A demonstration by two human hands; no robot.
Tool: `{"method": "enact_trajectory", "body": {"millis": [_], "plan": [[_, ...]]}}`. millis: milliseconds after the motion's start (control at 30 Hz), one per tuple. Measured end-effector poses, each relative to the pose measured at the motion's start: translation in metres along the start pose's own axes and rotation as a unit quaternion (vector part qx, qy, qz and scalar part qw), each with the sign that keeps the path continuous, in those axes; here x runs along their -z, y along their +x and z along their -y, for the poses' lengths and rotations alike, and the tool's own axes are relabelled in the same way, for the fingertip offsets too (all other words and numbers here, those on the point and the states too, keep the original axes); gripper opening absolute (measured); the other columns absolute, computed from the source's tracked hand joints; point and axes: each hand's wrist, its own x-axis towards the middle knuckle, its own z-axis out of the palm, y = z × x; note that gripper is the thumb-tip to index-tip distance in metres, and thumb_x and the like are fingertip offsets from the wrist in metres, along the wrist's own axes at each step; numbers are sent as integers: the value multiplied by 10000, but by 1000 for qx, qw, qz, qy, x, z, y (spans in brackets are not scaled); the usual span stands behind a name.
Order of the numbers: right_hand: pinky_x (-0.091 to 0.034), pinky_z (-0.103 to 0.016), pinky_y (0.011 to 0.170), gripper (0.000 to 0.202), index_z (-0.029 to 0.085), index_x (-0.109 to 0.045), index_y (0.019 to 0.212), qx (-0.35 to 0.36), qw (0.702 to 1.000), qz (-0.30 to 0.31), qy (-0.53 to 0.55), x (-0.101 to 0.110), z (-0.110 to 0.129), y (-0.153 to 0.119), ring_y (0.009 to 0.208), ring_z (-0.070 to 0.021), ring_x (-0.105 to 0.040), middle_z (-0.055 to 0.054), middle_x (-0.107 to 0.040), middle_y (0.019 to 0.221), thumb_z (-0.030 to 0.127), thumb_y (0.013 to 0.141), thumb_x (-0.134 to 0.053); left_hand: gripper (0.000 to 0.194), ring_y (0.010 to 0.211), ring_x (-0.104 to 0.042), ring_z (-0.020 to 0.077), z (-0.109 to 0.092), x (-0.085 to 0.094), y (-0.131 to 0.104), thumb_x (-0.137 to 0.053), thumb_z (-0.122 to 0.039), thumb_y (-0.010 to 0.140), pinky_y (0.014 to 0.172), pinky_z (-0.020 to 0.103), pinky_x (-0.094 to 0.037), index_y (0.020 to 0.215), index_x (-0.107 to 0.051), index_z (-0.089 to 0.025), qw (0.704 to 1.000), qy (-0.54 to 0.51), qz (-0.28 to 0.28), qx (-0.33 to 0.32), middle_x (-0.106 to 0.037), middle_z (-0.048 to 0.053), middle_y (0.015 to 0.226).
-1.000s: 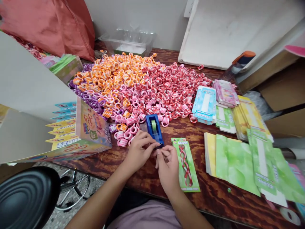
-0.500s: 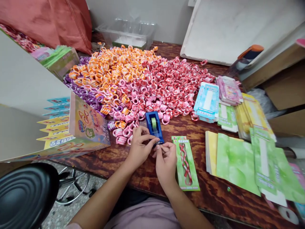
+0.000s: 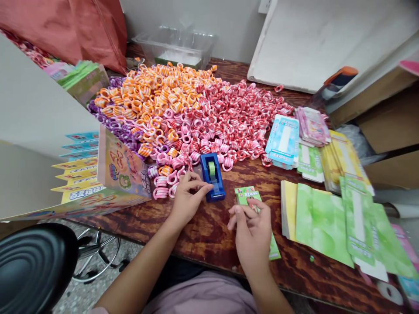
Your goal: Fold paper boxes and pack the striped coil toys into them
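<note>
Right hand (image 3: 252,233): since half a second ago, it has moved away from the blue tape dispenser (image 3: 218,192) and now sits over the green window pack (image 3: 245,192), while our left hand (image 3: 187,199) stays beside the dispenser.
Right fingers: loosely curled, the thumb near the fingertips; we cannot tell whether a strip of tape is between them, or whether they touch the pack.
Left fingers: thumb and forefinger drawn close at the dispenser's front left side; we cannot tell whether they grip it.
Green window pack: on the wooden table (image 3: 199,244) before us, right of the dispenser, its middle hidden by our right hand.
Dispenser: flat on the wood, with a pale green tape roll (image 3: 211,168) inside.
Twisted rings: just behind the dispenser we see a broad heap, with pink-and-white rings (image 3: 186,126) nearest, red-and-white rings (image 3: 242,111) to the right, orange-and-white rings (image 3: 170,89) behind and purple rings (image 3: 129,136) leftward.
Card stacks: to our right lie blue cards (image 3: 283,140), pink cards (image 3: 312,124) and yellow cards (image 3: 352,157).
Display box (image 3: 126,172): at our left, printed, holding yellow and blue cards.
Farther out: a red bag (image 3: 75,30), a clear plastic tray (image 3: 176,46) and a black stool (image 3: 34,266).
</note>
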Motion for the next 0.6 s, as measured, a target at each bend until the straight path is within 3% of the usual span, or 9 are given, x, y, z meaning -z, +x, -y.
{"method": "enact_trajectory", "body": {"millis": [67, 167, 300, 433, 533, 600], "plan": [[-559, -257, 580, 247, 240, -528, 1164, 1, 1000, 26, -11, 10, 16, -9, 521, -112, -639, 2, -771, 835, 378, 998, -648, 234, 857, -579, 195, -8, 4, -2, -804, -413, 867, 807, 333, -472, 739, -792, -217, 999, -39, -6, 2, -620, 27, 846], [-603, -280, 651, 188, 219, -656, 1035, 11, 998, 33, -44, 32, 25, -15, 621, -144, -707, -52, -811, 872, 394, 979, -693, 285, 812, -619, 180, -23, 9, -13, -726, -430, 943, 780, 309, -502, 780, -753, -198, 995, -97, -4, 3, -674, 30, 816], [-589, -279, 590, 193, 211, -729, 963, 7, 999, -5, -51, 76, 11, -4, 678, -193, -760, -86, -825, 918, 401, 939, -753, 268, 775, -694, 176, -40, 9, -40, -671, -402, 996, 736, 289, -560, 877, -772, -184, 987, -159, 22, 21, -754, 55, 849], [-628, -356, 787, 187, 212, -742, 959, -1, 998, -43, -45, 111, -6, 6, 833, -238, -799, -96, -827, 984, 387, 916, -788, 164, 712, -741, 157, -54, 1, -64, -791, -365, 917, 674, 247, -593, 924, -802, -202, 959, -265, 11, 100, -804, 47, 861], [-589, -416, 971, 163, 210, -741, 921, 15, 999, -32, -38, 116, -10, 1, 1029, -264, -781, -119, -800, 1164, 367, 921, -785, 174, 664, -726, 149, -66, -6, -73, -841, -372, 870, 638, 237, -587, 900, -814, -202, 948, -291, -6, 129, -800, 39, 803], [-578, -399, 979, 138, 224, -740, 981, 39, 999, -23, -27, 108, -6, -7, 1090, -247, -753, -124, -740, 1313, 355, 944, -759, 172, 683, -704, 146, -72, -10, -77, -840, -375, 870, 643, 235, -570, 880, -826, -203, 955, -275, -3, 116, -788, 44, 809]]}}
